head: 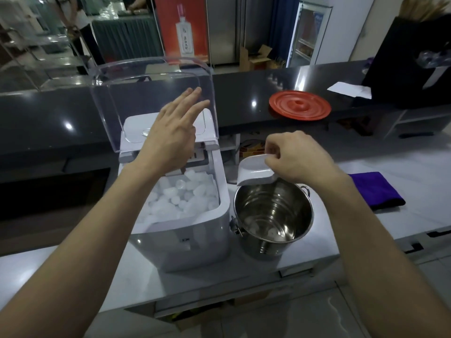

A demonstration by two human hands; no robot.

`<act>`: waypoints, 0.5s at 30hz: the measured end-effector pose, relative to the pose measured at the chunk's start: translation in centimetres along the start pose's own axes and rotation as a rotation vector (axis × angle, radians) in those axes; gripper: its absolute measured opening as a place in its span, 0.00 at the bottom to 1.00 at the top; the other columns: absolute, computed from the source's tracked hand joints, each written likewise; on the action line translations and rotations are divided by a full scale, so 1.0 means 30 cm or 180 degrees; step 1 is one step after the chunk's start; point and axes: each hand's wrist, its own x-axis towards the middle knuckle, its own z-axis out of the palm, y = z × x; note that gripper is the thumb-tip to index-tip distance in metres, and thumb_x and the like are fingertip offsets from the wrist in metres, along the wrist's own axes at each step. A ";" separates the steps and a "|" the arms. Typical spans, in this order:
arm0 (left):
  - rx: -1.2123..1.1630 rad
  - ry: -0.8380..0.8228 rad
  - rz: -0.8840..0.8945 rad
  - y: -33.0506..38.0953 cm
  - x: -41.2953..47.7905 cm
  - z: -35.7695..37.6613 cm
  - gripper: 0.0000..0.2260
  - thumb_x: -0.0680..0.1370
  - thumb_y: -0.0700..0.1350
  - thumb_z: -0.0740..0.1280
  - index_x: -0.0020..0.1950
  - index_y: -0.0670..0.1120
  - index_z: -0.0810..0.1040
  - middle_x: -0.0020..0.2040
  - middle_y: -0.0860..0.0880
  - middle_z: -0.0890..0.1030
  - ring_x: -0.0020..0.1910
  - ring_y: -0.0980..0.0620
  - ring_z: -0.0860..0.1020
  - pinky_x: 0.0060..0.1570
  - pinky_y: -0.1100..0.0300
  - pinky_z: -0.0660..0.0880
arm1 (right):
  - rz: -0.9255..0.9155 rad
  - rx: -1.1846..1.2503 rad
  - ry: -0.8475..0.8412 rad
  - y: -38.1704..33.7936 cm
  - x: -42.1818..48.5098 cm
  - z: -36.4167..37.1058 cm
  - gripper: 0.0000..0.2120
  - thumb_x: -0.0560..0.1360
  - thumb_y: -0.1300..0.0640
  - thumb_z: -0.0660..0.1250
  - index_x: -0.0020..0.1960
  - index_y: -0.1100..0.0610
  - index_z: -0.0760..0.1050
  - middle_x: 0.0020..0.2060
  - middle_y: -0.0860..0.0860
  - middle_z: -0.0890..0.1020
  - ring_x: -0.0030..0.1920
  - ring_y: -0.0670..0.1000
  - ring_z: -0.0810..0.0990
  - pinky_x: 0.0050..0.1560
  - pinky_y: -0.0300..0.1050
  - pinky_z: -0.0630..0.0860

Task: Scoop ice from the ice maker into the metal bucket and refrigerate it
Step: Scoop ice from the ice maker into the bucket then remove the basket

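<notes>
On the pale worktop (402, 167) below the dark raised bar (244, 93) stands the white ice maker (185, 242), its long axis running away from the person; its clear lid (151, 81) is tipped up and back, nearly upright, and things behind it show through blurred. The left forearm and hand cover part of the machine's rear, so what lies back there is hard to make out.

Just right of it, touching or almost touching its side, sits the metal bucket (268, 247), upright with its mouth open upward; the far part of its rim is hidden behind the scoop. On the bar beyond lies a red disc (300, 104); a purple cloth (375, 191) lies folded on the worktop to the right, well apart from the bucket.

The left hand (170, 140) hovers over the back of the ice maker, fingers straight and spread, holding nothing; I cannot tell whether its fingertips touch the lid. The right hand (300, 159) has its fingers curled round the handle of the white scoop (253, 170), which they hide; the scoop lies roughly left to right above the bucket's far rim, broad end towards the ice maker; whether it carries anything I cannot tell.

Ice (180, 198) heaps the machine's bin; a few pieces (258, 225) lie on the bucket's bottom.
</notes>
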 end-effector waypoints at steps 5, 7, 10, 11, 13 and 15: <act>0.0083 0.0047 -0.0095 -0.079 -0.051 -0.057 0.28 0.84 0.35 0.63 0.84 0.49 0.66 0.88 0.50 0.56 0.88 0.51 0.49 0.85 0.48 0.48 | -0.0534 0.0458 0.0401 -0.165 -0.005 -0.047 0.04 0.78 0.56 0.65 0.50 0.50 0.78 0.37 0.47 0.81 0.42 0.56 0.80 0.44 0.53 0.78; 0.0100 0.0052 -0.0133 -0.104 -0.068 -0.077 0.28 0.84 0.35 0.63 0.84 0.49 0.66 0.88 0.50 0.56 0.88 0.52 0.49 0.85 0.49 0.47 | -0.0746 0.0423 0.0406 -0.225 0.007 -0.025 0.07 0.79 0.57 0.64 0.54 0.51 0.78 0.41 0.49 0.82 0.44 0.57 0.80 0.47 0.55 0.79; 0.0157 0.0087 -0.0164 -0.142 -0.097 -0.111 0.27 0.84 0.35 0.63 0.83 0.49 0.68 0.88 0.50 0.57 0.88 0.52 0.50 0.86 0.48 0.48 | -0.1078 0.0241 0.0330 -0.313 0.027 0.037 0.11 0.83 0.56 0.62 0.63 0.53 0.78 0.52 0.52 0.81 0.50 0.59 0.80 0.53 0.57 0.78; 0.0173 0.0098 -0.0171 -0.152 -0.106 -0.121 0.27 0.84 0.35 0.63 0.83 0.49 0.68 0.88 0.50 0.58 0.88 0.51 0.50 0.86 0.48 0.49 | -0.1196 0.0129 0.0320 -0.335 0.032 0.060 0.12 0.83 0.55 0.61 0.64 0.54 0.78 0.54 0.52 0.80 0.50 0.59 0.80 0.52 0.56 0.78; 0.0202 0.0108 -0.0190 -0.172 -0.123 -0.138 0.27 0.84 0.36 0.63 0.83 0.49 0.68 0.88 0.49 0.58 0.88 0.51 0.51 0.86 0.48 0.49 | -0.1452 -0.0141 0.0313 -0.371 0.037 0.100 0.14 0.84 0.54 0.61 0.66 0.54 0.79 0.55 0.53 0.80 0.49 0.58 0.80 0.49 0.53 0.77; 0.0240 0.0106 -0.0195 -0.188 -0.133 -0.148 0.26 0.84 0.36 0.62 0.83 0.48 0.68 0.88 0.49 0.58 0.88 0.51 0.51 0.85 0.49 0.48 | -0.1650 -0.0375 0.0273 -0.387 0.041 0.127 0.14 0.84 0.54 0.61 0.66 0.53 0.79 0.55 0.52 0.80 0.50 0.58 0.80 0.50 0.54 0.79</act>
